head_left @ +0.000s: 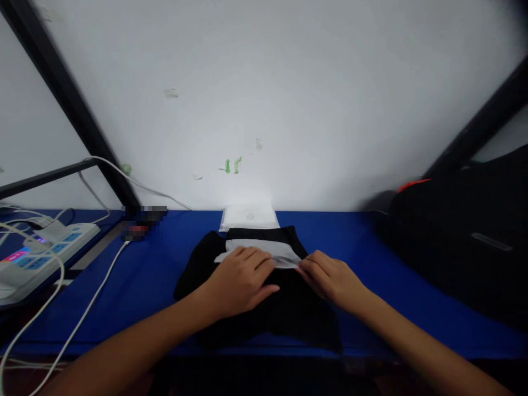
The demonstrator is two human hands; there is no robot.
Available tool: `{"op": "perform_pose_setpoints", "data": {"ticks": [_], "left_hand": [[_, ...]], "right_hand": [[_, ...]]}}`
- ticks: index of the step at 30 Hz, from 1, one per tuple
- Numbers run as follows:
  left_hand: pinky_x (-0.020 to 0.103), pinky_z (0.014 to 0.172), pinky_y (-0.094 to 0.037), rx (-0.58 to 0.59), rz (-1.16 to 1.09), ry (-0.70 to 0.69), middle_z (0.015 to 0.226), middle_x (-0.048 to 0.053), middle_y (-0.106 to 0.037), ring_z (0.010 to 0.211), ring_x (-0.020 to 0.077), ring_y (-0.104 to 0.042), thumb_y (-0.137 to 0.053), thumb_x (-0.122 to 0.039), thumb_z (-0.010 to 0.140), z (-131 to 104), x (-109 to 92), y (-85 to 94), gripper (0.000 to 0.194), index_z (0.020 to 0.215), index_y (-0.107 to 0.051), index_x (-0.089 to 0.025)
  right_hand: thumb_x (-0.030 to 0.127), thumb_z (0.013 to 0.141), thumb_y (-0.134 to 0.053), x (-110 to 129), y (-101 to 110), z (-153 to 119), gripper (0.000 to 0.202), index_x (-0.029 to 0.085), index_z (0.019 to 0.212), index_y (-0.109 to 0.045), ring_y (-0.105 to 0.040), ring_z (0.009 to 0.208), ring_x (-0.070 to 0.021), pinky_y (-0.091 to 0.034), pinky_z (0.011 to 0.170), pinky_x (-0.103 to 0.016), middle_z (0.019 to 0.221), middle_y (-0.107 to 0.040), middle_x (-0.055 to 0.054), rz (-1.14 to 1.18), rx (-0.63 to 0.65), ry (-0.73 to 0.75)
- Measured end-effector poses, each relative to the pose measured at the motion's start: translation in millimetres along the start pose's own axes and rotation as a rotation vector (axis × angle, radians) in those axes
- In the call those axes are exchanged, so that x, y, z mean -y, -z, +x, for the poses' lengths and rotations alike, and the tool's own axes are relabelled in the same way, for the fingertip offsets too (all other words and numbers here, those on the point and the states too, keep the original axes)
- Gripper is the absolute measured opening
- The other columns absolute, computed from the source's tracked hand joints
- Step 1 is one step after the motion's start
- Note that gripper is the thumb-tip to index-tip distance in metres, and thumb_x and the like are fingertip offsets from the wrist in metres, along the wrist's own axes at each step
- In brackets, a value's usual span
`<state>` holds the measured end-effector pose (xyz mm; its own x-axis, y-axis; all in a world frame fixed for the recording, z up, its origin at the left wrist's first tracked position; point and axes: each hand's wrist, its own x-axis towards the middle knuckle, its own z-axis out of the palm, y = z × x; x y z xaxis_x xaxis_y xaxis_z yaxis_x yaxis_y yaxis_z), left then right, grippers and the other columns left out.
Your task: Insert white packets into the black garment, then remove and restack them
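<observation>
Left hand (243, 278): on white sheet (258, 246) | right hand (332, 278): at its right end | black cloth (274, 313): beneath

blue tabletop (350, 236) meets a pale, scuffed wall (309, 110) in front of me.
dark slanting posts rise at my left (61, 82) and right (482, 126), a thin dark crossbar (45, 179) joining the left one; green marks (232, 165) and small scrapes dot the wall, brightest low at its middle and dimmer toward the upper right corner, and the floor below the table's edge lies in shadow.
</observation>
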<state>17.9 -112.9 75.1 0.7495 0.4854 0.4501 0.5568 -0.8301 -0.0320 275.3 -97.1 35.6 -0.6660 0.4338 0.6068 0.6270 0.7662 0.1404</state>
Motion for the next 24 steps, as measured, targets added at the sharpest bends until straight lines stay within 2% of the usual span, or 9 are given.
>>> {"op": "perform_pose_setpoints", "data": {"ticks": [2,5,8,11,14,17,20,24], "left_hand": [[0.037,0.079,-0.046,-0.069,0.067,-0.096,0.097,0.010,-0.065,0.091,0.0230,-0.059,-0.042,-0.031,0.101,15,-5,-6.0,0.027,0.106,-0.061,-0.013],[0.033,0.067,-0.041,-0.175,0.168,-0.209,0.077,0.005,-0.061,0.075,0.0186,-0.056,-0.037,-0.015,0.101,25,-6,-14.3,0.028,0.091,-0.063,-0.013],[0.033,0.063,-0.038,-0.230,0.181,-0.260,0.073,0.004,-0.059,0.071,0.0177,-0.052,-0.038,-0.013,0.100,24,-3,-20.4,0.029,0.085,-0.062,-0.013],[0.034,0.065,-0.037,-0.212,0.170,-0.228,0.074,0.004,-0.057,0.072,0.0182,-0.051,-0.040,-0.020,0.102,20,-3,-24.7,0.028,0.084,-0.060,-0.014],[0.034,0.066,-0.035,-0.188,0.178,-0.217,0.072,0.004,-0.057,0.073,0.0186,-0.051,-0.041,-0.019,0.101,17,-6,-27.0,0.028,0.080,-0.059,-0.015],[0.035,0.068,-0.035,-0.173,0.172,-0.213,0.074,0.004,-0.059,0.075,0.0192,-0.050,-0.043,-0.016,0.097,12,-3,-25.1,0.023,0.082,-0.060,-0.016],[0.034,0.072,-0.037,-0.162,0.169,-0.153,0.078,0.004,-0.062,0.077,0.0196,-0.051,-0.044,-0.015,0.096,1,12,-17.9,0.021,0.086,-0.062,-0.017],[0.034,0.070,-0.038,-0.195,0.191,0.019,0.080,0.006,-0.063,0.079,0.0201,-0.053,-0.043,-0.016,0.097,-28,44,-3.6,0.023,0.085,-0.062,-0.017]], "right_hand": [[0.017,0.096,-0.047,10,1,6,0.016,0.017,0.104,-0.061,-0.060,0.070,-0.0172,-0.051,0.058,-0.028,0.081,-0.065,-0.008,0.137,-0.084,-0.049],[0.012,0.096,-0.046,23,1,9,0.025,0.019,0.118,-0.055,-0.063,0.083,-0.0181,-0.055,0.070,-0.031,0.094,-0.066,-0.009,0.328,-0.167,-0.111],[0.011,0.094,-0.050,31,-1,5,0.027,0.022,0.118,-0.054,-0.065,0.082,-0.0171,-0.055,0.071,-0.030,0.094,-0.066,-0.007,0.419,-0.199,-0.205],[0.012,0.092,-0.052,34,-2,3,0.019,0.024,0.108,-0.055,-0.064,0.076,-0.0159,-0.054,0.066,-0.028,0.086,-0.066,-0.004,0.479,-0.217,-0.278],[0.010,0.090,-0.049,35,-2,8,0.014,0.024,0.091,-0.053,-0.062,0.073,-0.0162,-0.051,0.063,-0.030,0.079,-0.063,-0.003,0.570,-0.200,-0.213],[0.007,0.088,-0.048,34,-1,13,0.021,0.024,0.075,-0.045,-0.059,0.073,-0.0171,-0.049,0.062,-0.031,0.075,-0.061,-0.002,0.635,-0.208,-0.133],[0.006,0.087,-0.052,26,2,13,0.030,0.024,0.068,-0.038,-0.059,0.072,-0.0170,-0.047,0.060,-0.030,0.071,-0.059,-0.001,0.648,-0.249,-0.153],[0.013,0.090,-0.057,5,4,0,0.039,0.024,0.062,-0.031,-0.061,0.072,-0.0175,-0.047,0.059,-0.031,0.071,-0.060,-0.002,0.555,-0.315,-0.350]]}}
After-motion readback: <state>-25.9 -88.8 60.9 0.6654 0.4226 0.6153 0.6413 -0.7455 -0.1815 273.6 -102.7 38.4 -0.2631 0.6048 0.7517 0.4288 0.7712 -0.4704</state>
